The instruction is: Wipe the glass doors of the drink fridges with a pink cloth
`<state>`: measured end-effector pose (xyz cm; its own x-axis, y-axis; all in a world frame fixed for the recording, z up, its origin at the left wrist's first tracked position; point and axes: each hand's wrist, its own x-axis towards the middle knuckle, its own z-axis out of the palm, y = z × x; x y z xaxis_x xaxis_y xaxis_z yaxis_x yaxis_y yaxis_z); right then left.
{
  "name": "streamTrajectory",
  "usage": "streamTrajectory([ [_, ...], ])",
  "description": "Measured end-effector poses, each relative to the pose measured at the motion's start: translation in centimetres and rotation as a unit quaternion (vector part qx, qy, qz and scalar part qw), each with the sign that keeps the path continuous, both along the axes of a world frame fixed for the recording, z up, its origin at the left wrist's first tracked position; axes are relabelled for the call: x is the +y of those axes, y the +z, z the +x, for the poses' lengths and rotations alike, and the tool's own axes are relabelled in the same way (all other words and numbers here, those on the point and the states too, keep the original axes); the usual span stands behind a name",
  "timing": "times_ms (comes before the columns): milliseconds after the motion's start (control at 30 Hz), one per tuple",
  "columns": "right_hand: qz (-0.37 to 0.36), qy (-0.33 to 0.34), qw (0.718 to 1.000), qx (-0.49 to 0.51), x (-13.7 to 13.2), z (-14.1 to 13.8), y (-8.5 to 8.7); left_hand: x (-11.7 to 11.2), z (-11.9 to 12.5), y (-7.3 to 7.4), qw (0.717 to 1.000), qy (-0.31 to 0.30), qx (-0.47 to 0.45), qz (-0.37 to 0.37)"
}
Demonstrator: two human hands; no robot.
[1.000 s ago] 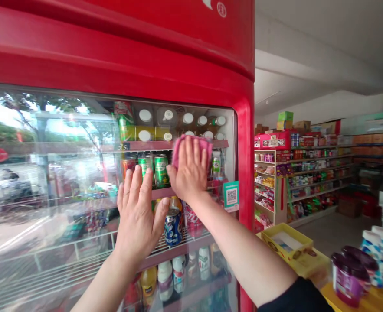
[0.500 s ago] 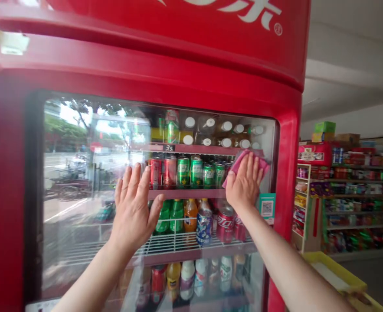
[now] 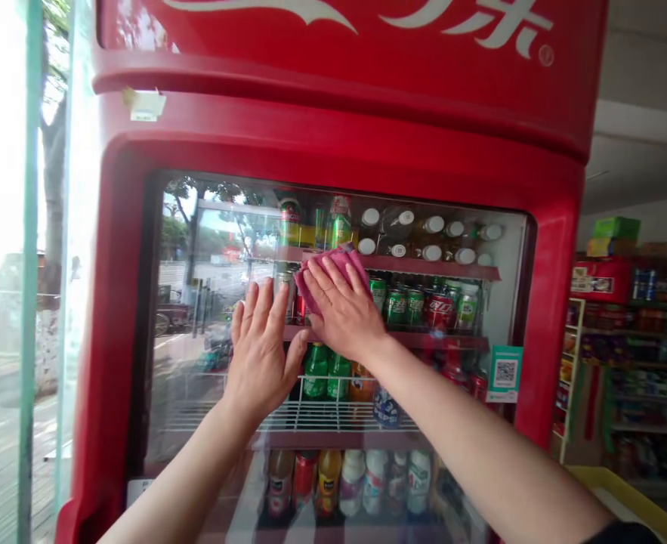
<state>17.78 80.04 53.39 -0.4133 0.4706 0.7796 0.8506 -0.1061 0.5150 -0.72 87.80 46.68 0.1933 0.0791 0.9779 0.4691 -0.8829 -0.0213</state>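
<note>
Right hand (image 3: 345,311) spread flat, pressing pink folded cloth (image 3: 326,273) against glass door (image 3: 220,249) of red Coca-Cola drinks cooler (image 3: 333,121); left hand (image 3: 262,349) spread open, palm on same glass.

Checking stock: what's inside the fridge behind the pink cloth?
Beside the pink cloth, green cans and a red Coca-Cola can stand on the shelf; whatever is directly behind the cloth and right hand is covered.

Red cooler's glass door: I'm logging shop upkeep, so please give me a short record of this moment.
Left hand: flat against the glass door, fingers spread
Right hand: open, pressing a folded pink cloth to the glass
Behind glass: green plastic soda bottles, green and red cans
Beside: teal QR-code sticker, red cooler frame
</note>
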Motion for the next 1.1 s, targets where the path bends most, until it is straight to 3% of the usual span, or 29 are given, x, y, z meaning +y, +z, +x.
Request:
streamTrajectory([
  [100, -0.018, -0.026, 0.999, -0.028, -3.4, 3.9, 0.0, 0.2, -1.6, 0.1, 1.0, -0.001, 0.002, 0.005],
  [200, 0.088, -0.094, 0.988, 0.082, -5.5, 7.0, -1.2, 1.4, -4.4, 0.1, 1.0, 0.008, -0.01, 0.008],
  [300, 0.209, -0.137, 0.948, 0.197, -4.5, 6.7, -3.0, 3.3, -7.2, 0.2, 0.999, 0.023, -0.023, 0.0],
  [367, 0.248, -0.152, 0.928, 0.234, -2.4, 4.6, -3.7, 4.5, -8.8, 0.2, 0.999, 0.033, -0.025, -0.005],
  [467, 0.244, -0.154, 0.929, 0.233, 1.1, 0.2, -3.7, 6.2, -10.7, 0.2, 0.999, 0.04, -0.021, -0.005],
  [767, 0.198, -0.106, 0.951, 0.212, 7.9, -10.1, -0.2, 9.2, -14.5, 0.4, 0.999, 0.045, -0.012, -0.017],
  [1100, 0.128, -0.033, 0.977, 0.17, 13.6, -19.1, 2.1, 10.0, -17.8, 0.5, 0.999, 0.043, -0.006, 0.002],
])
